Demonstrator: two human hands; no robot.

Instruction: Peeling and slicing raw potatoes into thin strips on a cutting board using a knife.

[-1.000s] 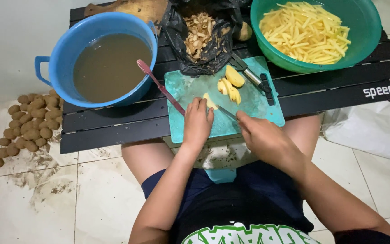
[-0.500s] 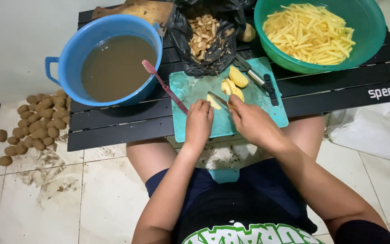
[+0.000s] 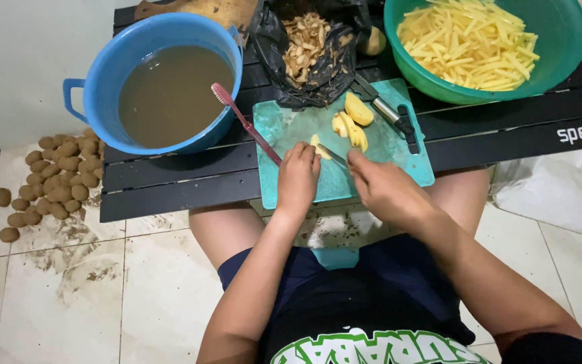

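Note:
My left hand presses down on a peeled potato piece at the middle of a teal cutting board. Next to it my right hand grips a knife, the blade lying against that piece. Several cut potato slices and a larger potato chunk lie further back on the board. A peeler with a black handle rests along the board's right side.
A blue basin of murky water holds a red toothbrush. A black bag of peels and a green bowl of potato sticks stand on the black slatted table. Unwashed potatoes are piled on the tiled floor.
My right hand pushed the knife forward over the potato piece, then drew it back toward me. My left hand stayed on the piece.

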